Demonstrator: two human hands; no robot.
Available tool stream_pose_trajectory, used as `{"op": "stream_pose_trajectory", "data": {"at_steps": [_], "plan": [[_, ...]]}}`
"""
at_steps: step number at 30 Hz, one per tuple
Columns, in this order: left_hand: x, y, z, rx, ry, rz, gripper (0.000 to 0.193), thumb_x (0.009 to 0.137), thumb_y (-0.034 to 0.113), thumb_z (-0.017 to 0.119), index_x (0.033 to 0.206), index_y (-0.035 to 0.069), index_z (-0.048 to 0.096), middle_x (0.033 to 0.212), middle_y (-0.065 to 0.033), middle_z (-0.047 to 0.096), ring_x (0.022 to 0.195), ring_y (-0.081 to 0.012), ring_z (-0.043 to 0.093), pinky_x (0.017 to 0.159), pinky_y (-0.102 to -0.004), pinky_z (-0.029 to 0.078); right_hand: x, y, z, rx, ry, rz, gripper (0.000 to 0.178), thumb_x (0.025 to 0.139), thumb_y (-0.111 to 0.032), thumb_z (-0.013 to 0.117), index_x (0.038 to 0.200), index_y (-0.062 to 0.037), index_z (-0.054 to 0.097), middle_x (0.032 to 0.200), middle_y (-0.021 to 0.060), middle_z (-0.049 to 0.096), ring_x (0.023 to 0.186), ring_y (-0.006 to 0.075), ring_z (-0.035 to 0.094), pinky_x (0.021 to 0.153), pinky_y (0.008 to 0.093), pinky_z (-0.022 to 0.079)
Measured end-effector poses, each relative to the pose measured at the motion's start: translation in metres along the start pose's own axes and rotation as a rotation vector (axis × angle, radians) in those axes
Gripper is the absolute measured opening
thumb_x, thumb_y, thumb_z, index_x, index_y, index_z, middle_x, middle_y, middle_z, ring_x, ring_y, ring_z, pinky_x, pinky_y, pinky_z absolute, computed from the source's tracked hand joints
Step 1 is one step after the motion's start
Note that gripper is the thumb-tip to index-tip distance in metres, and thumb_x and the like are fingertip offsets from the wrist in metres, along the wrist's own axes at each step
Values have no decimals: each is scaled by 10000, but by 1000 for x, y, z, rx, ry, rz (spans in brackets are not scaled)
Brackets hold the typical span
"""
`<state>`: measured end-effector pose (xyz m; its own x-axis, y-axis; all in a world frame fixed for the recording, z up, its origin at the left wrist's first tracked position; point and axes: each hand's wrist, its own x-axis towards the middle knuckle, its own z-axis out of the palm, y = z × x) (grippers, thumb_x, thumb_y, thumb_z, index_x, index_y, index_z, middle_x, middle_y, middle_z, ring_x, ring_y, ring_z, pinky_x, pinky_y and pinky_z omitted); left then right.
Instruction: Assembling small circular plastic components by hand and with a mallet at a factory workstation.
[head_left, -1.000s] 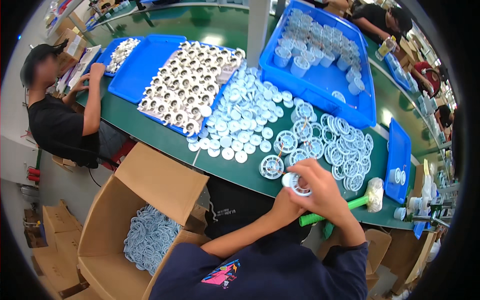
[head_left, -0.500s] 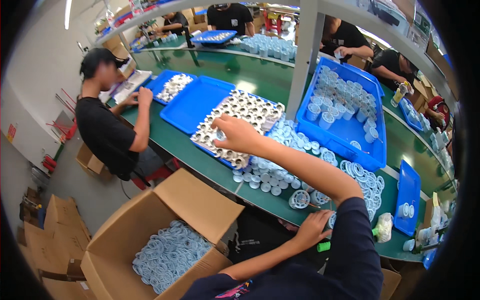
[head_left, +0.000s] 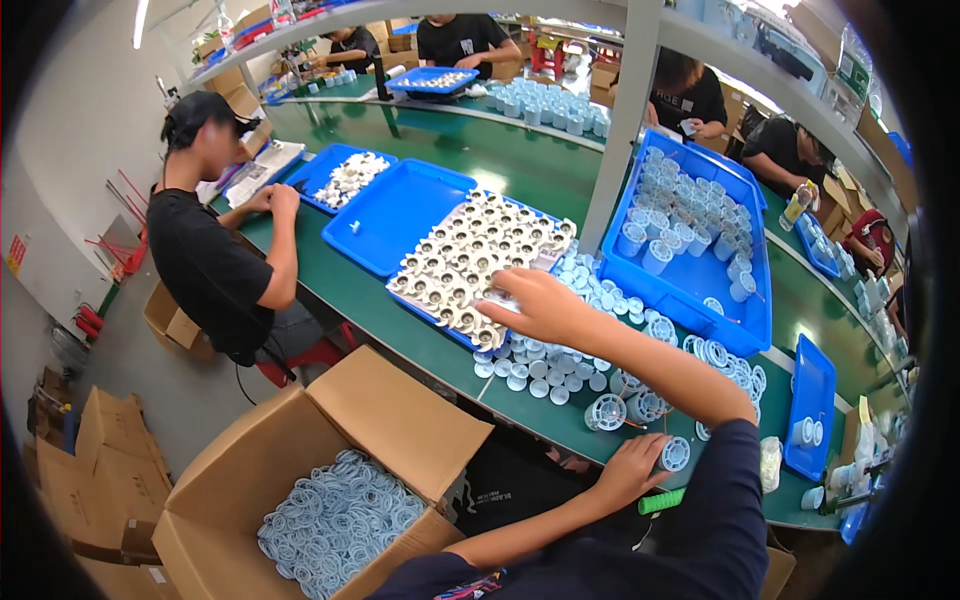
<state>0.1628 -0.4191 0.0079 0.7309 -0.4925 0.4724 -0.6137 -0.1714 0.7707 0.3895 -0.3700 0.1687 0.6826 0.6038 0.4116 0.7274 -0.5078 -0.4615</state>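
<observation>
Light-blue round plastic housing, spoked face up (head_left: 674, 454), at near edge of green worktable (head_left: 345, 285); left hand (head_left: 630, 472) grips its side. Green rod-like handle (head_left: 662, 501) just below. Right hand (head_left: 545, 308) over white finned plastic parts (head_left: 440, 262), thumb and fingers parted; cannot tell whether anything held. Between hands: light-blue plastic discs (head_left: 538, 388), loosely heaped. Beyond: deep blue plastic bin (head_left: 690, 322), translucent cups inside. Below left: open brown cardboard carton (head_left: 395, 420), light-blue rings (head_left: 340, 520) inside.
</observation>
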Motion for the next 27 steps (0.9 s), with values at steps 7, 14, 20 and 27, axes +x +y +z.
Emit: {"op": "stream_pose_trajectory", "data": {"at_steps": [7,14,20,27], "plan": [[2,2,8,-46,-16,-3,693,823,210,825,1424,18,538,1330,-212,620,1196,-413,608,1033,-490,478,-202,-43,-101,-96,249,481,451,894,-209,832,1248,-5,639,1082,158,634,866,304,671,785,399,559],[21,0,-10,57,-28,-34,664,789,174,874,1364,2,591,1295,-185,659,1156,-393,647,955,-482,501,-334,-54,-60,-301,505,671,610,883,-195,840,1394,-8,564,1278,204,599,1105,388,642,922,429,551],[18,7,-4,89,-82,-1,671,783,164,890,1369,11,601,1289,-178,655,1129,-378,647,930,-470,501,-359,-69,-27,-47,524,772,622,868,-135,838,1416,-22,564,1407,202,571,1243,378,610,1027,431,518],[14,11,-11,119,-50,-2,662,755,157,922,1322,9,614,1254,-176,675,1085,-390,661,916,-462,514,-342,-17,-78,-84,748,816,208,881,-161,822,964,-24,688,902,97,689,749,226,666,677,345,533]]}}
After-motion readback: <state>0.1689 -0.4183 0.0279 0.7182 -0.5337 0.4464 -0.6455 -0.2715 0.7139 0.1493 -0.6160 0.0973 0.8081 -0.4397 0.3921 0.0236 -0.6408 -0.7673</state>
